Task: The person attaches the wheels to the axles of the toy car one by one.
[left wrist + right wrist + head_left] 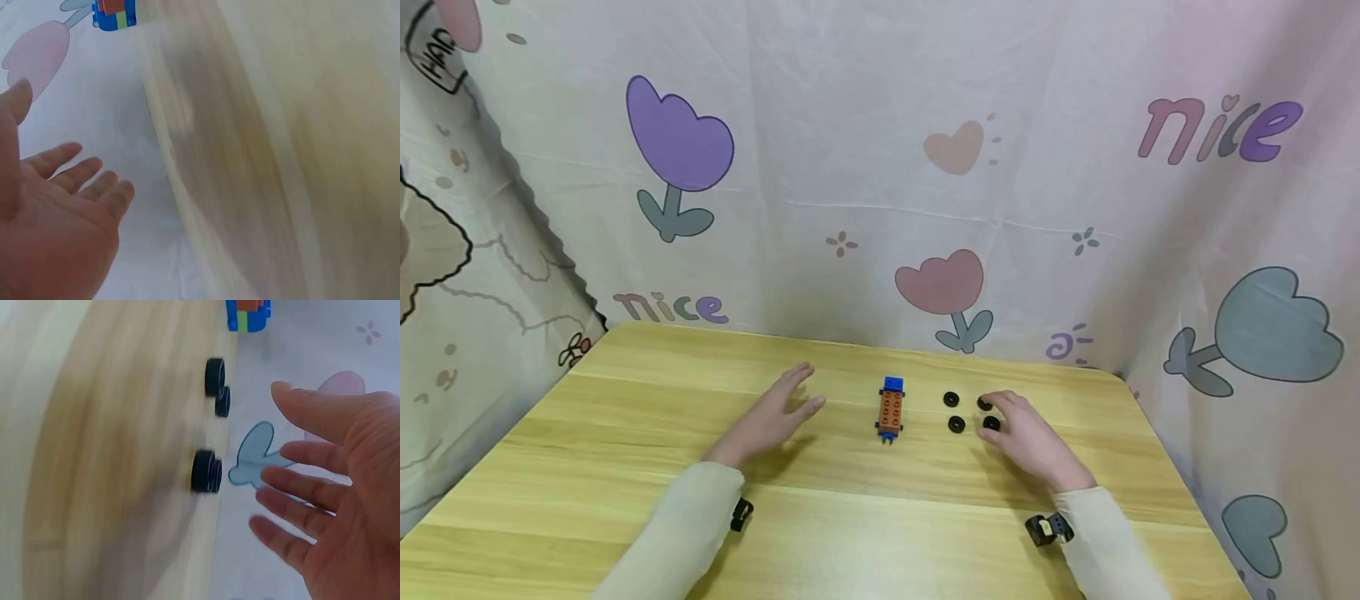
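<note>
Toy chassis [891,410] lies studs up, side pins clear. Right of chassis: four black wheels [957,419], loose square, flat, probably so none roll. Left hand [767,425] wide, empty, left of chassis; right hand [1033,437] wide, empty, by wheels farthest from chassis.

Reads "nice" twice on the curtain [850,125]: once in small lettering [672,308] just above the back left corner of the desk [880,533], once in larger lettering [1234,132] high above its back right corner. Starts "HA" in black capitals [437,54] on the side cloth [490,367], high and left of the desk; third letter too unclear to settle.
</note>
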The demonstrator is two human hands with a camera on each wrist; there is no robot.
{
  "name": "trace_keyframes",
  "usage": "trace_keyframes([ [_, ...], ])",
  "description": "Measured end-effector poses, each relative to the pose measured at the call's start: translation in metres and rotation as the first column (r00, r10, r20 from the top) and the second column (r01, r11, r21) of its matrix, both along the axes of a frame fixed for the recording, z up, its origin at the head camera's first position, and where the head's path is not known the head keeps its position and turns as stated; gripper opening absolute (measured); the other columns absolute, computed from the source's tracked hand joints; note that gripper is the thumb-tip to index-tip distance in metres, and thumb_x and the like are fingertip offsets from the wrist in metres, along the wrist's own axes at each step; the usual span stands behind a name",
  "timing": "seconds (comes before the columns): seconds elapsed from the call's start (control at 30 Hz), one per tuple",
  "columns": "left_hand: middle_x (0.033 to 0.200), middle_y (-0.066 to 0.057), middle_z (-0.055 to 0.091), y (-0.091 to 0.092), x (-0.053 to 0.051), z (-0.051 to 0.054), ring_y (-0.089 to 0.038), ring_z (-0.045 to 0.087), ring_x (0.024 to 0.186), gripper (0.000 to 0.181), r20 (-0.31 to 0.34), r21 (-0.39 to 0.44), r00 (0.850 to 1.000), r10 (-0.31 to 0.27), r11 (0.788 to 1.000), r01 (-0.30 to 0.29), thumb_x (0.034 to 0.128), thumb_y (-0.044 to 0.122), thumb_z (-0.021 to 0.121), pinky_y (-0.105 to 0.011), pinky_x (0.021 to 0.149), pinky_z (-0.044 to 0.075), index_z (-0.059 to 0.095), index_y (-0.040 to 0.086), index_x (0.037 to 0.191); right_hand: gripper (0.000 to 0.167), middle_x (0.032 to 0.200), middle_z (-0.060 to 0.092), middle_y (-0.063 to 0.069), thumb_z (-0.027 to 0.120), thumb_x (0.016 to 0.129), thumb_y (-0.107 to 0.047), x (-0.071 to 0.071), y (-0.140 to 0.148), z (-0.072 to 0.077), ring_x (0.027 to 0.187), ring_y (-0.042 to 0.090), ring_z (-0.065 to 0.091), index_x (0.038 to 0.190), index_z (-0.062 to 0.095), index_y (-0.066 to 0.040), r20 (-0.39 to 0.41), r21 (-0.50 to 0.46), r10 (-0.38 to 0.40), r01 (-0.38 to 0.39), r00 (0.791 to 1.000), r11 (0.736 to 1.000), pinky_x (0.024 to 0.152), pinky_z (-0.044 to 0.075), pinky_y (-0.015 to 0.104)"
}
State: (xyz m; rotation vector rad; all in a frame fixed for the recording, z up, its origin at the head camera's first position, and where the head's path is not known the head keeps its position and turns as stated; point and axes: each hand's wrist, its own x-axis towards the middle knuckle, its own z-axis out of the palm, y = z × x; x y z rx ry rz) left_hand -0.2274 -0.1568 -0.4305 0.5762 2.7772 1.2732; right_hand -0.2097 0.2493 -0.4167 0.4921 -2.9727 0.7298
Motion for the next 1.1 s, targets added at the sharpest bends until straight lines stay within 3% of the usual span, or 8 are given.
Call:
trace_keyframes([
  [0.13, 0.16, -0.014, 0.02, 0.012, -0.005, 0.0, -0.038, 0.018, 0.144, 0.081, 0.044, 0.053, 0.999, -0.002, 0.999, 0.0, 0.0946, 0.054, 0.057, -0.059, 0.111, 0.017, 0.027, 0.008, 0.154, 0.053, 0.13, 0.055, 0.016, 0.073, 0.09, -0.018, -0.006, -0.012, 0.0, 0.12, 0.038, 0.052, 0.135, 0.054, 0.002, 0.019, -0.021, 0.013, -0.013, 1.0, 1.0, 0.102, 0.039, 0.054],
  [0.23, 0.16, -0.01, 0.019, 0.022, -0.008, -0.001, -0.04, 0.022, 0.142, 0.084, 0.117, 0.109, 0.993, -0.009, 0.994, -0.004, 0.0914, 0.051, 0.065, -0.059, 0.11, 0.021, 0.025, 0.014, 0.156, 0.051, 0.127, 0.057, 0.013, 0.073, 0.089, -0.016, -0.01, -0.02, -0.001, 0.115, 0.035, 0.056, 0.133, 0.056, 0.001, 0.041, -0.044, 0.025, -0.023, 0.999, 0.999, 0.099, 0.043, 0.051],
  [0.33, 0.161, -0.009, 0.017, 0.031, -0.011, 0.0, -0.045, 0.023, 0.141, 0.086, 0.174, 0.172, 0.984, -0.038, 0.985, 0.008, 0.0892, 0.042, 0.071, -0.06, 0.109, 0.022, 0.024, 0.016, 0.156, 0.049, 0.125, 0.058, 0.011, 0.074, 0.089, -0.015, -0.014, -0.026, -0.003, 0.113, 0.033, 0.057, 0.132, 0.057, 0.001, 0.061, -0.065, 0.035, -0.031, 0.998, 0.997, 0.096, 0.046, 0.05],
  [0.47, 0.161, -0.009, 0.017, 0.044, -0.016, 0.001, -0.045, 0.022, 0.141, 0.087, 0.205, 0.21, 0.976, -0.078, 0.977, 0.034, 0.0867, 0.031, 0.077, -0.059, 0.11, 0.023, 0.025, 0.017, 0.156, 0.047, 0.121, 0.059, 0.008, 0.074, 0.088, -0.016, -0.018, -0.033, -0.007, 0.112, 0.029, 0.057, 0.13, 0.059, -0.001, 0.079, -0.07, 0.034, -0.029, 0.996, 0.997, 0.095, 0.046, 0.048],
  [0.8, 0.16, -0.008, 0.019, 0.075, -0.033, -0.005, -0.036, 0.02, 0.144, 0.1, 0.192, 0.182, 0.968, -0.161, 0.975, 0.126, 0.0792, 0.019, 0.084, -0.048, 0.114, 0.022, 0.021, 0.01, 0.157, 0.05, 0.119, 0.057, 0.01, 0.077, 0.086, -0.018, -0.019, -0.041, -0.012, 0.111, 0.03, 0.056, 0.13, 0.06, -0.001, 0.094, -0.015, 0.034, -0.033, 0.995, 0.999, 0.099, 0.043, 0.048],
  [1.1, 0.161, -0.011, 0.015, 0.094, -0.04, -0.008, -0.034, 0.016, 0.145, 0.106, 0.234, 0.133, 0.952, -0.196, 0.977, 0.168, 0.0755, 0.011, 0.086, -0.052, 0.114, 0.018, 0.018, 0.009, 0.157, 0.041, 0.113, 0.058, 0.009, 0.075, 0.084, -0.007, -0.021, -0.044, -0.016, 0.107, 0.027, 0.057, 0.123, 0.063, 0.001, 0.061, 0.012, 0.045, -0.046, 0.997, 0.999, 0.098, 0.045, 0.044],
])
